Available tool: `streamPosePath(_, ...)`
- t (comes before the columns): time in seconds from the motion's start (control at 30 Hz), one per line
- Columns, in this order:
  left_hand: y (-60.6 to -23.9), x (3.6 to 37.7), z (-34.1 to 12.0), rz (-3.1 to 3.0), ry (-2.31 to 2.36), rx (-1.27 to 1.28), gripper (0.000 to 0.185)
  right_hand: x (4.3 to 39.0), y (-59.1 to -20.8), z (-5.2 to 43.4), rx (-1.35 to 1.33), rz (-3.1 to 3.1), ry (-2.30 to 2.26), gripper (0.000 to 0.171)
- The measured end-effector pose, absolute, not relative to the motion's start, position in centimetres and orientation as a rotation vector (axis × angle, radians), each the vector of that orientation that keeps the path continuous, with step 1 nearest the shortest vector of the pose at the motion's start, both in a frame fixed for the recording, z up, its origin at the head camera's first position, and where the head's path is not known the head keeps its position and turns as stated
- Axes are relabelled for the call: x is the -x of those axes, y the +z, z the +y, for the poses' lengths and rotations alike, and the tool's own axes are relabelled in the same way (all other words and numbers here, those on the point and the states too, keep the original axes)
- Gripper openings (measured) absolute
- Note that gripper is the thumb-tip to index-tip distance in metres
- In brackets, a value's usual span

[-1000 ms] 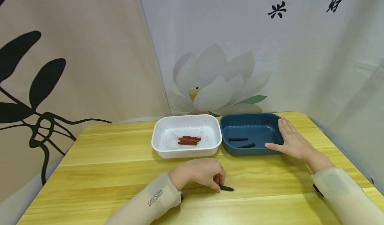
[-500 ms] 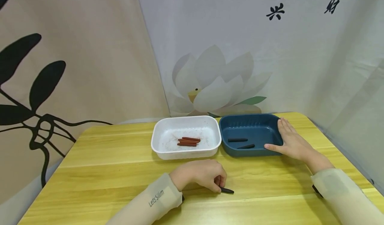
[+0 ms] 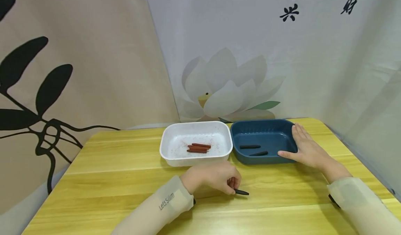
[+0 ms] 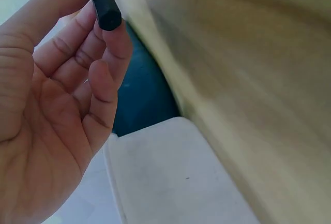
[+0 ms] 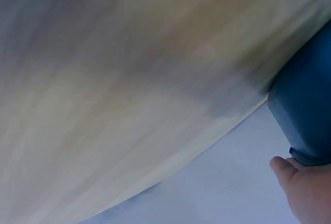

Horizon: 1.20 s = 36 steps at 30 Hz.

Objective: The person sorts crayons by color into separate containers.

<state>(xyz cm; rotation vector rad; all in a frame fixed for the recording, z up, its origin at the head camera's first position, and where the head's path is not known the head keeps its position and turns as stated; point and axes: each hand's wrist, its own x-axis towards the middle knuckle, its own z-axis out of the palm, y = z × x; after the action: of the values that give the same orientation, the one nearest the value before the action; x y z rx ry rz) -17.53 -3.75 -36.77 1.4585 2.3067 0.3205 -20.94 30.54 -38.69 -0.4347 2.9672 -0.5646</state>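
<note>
My left hand [image 3: 216, 175] pinches a black crayon [image 3: 241, 192] between thumb and fingertips, just above the table in front of the dishes. In the left wrist view, the thumb presses the crayon [image 4: 107, 9], and its blunt, many-sided end shows. My right hand [image 3: 308, 149] rests on the right end of a dark blue dish [image 3: 266, 160], its fingers straight along the right rim and its thumb at the front rim. Two black crayons [image 3: 250, 147] lie inside that dish. Beside it, a white dish [image 3: 194, 162] holds several reddish-brown crayons [image 3: 198, 148].
Both dishes stand side by side at the back of a wooden table [image 3: 125, 182]. Small reddish crumbs dot the white dish's floor. A printed curtain [image 3: 225, 36] hangs right behind the table's back edge.
My left hand has risen slightly and shifted a little right, bringing the black crayon up off the tabletop. The right hand has stayed on the blue dish.
</note>
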Motion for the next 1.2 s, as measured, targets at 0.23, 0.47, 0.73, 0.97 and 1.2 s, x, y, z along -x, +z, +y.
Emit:
streamPosePath(0.23,-35.7,18.8,-3.4,2.304,0.422,-1.446,0.004,20.8,-38.7,30.8,0.419,2.963,-0.561,0.120)
streamPosePath(0.47,-34.7,20.2,-3.1,2.340,0.459,-1.444,0.003,20.8,-38.5,30.9,0.422,2.968,-0.550,0.120)
streamPosePath(0.73,-33.4,21.8,-2.3,2.361,0.462,-1.440,0.004,20.9,-38.6,30.8,0.429,2.968,-0.556,0.120)
streamPosePath(0.97,-32.8,23.2,-1.8,2.420,0.569,-1.509,0.005,21.0,-38.8,30.7,0.433,2.966,-0.558,0.120)
streamPosePath(1.2,-33.0,24.3,-1.1,2.466,0.657,-1.532,0.006,21.2,-38.8,30.4,0.424,2.968,-0.549,0.120)
